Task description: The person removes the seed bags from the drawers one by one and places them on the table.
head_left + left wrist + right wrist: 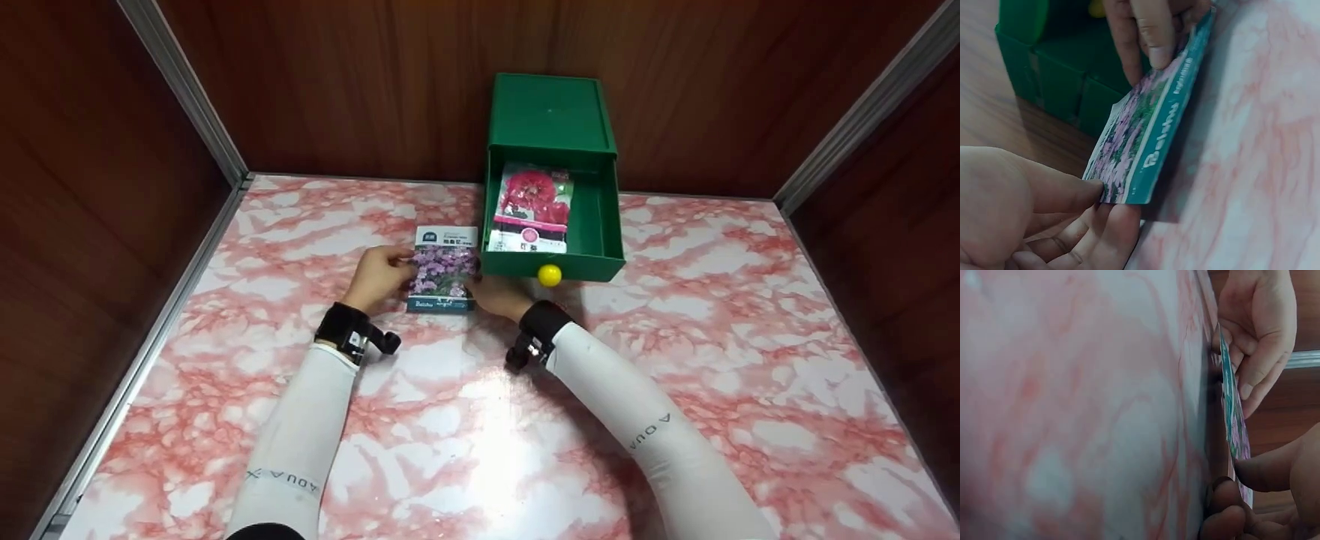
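A purple-flower seed packet (443, 268) is pinched at both edges by left hand (379, 279) and right hand (496, 295), at seven o'clock from the green drawer (609, 225).

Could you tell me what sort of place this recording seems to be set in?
Probably a staged tabletop booth, not a lived-in room: a pink marbled tabletop, dark wood-panelled walls with metal corner strips, and only a small green plastic drawer box with flower seed packets.

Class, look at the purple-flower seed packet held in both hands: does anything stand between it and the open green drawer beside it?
Nothing visible does. The purple-flower seed packet, pinched by the left hand and right hand, sits beside the open green drawer, which holds a red-flower packet.
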`<state>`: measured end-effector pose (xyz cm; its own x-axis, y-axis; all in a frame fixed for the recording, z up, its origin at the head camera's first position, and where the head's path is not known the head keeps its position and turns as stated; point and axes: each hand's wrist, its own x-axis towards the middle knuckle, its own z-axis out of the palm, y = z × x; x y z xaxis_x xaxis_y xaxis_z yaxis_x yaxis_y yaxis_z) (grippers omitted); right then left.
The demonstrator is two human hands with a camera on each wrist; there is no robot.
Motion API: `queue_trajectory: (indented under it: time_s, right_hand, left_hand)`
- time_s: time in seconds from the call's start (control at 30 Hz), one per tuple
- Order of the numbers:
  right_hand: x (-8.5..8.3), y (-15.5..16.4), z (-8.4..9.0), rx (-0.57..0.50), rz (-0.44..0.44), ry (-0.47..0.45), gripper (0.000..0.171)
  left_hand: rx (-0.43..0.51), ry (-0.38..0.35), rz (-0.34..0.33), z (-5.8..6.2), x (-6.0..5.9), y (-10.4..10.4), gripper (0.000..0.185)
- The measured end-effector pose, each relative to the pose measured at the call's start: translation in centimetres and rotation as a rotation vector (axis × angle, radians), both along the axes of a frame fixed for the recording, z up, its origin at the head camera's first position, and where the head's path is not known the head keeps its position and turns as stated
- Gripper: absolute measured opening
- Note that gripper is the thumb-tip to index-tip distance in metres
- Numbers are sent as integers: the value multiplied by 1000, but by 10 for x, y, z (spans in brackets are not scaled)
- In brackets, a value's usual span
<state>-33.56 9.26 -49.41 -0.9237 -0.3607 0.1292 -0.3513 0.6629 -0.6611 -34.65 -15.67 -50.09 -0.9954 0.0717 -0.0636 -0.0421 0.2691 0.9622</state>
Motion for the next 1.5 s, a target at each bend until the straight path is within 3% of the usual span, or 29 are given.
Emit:
queue_trajectory:
  time_s: [0.2, 0.33, 0.43, 0.53, 0.67, 1.07, 1.27, 1.33, 1.5]
  right_hand:
    - [0, 2, 3, -65, 24, -14, 44]
    - [-1, 3, 3, -98, 43, -56, 40]
    - [-2, 4, 4, -112, 40, -112, 41]
    - [-4, 5, 5, -127, 30, -160, 39]
    - [-6, 6, 6, -125, 30, -212, 37]
    - [-9, 7, 1, -63, 55, -199, 39]
    - [-9, 8, -3, -4, 27, -159, 34]
    - [-8, 8, -2, -15, 25, -157, 37]
    - [-5, 8, 0, -38, 19, -168, 39]
  left_hand:
    - [-177, 77, 34, -4, -6, 7, 39]
    - [-343, 129, 34, -30, -28, 3, 37]
    - [-408, 149, 29, -54, -47, -1, 38]
    - [-421, 157, 20, -66, -58, -2, 39]
    - [-444, 173, 33, -73, -62, -1, 37]
    - [-474, 180, 38, -69, -55, 0, 36]
    - [-524, 182, 44, -54, -45, 8, 34]
    - [-538, 174, 41, -44, -36, 11, 32]
    - [-547, 164, 45, -34, -29, 15, 27]
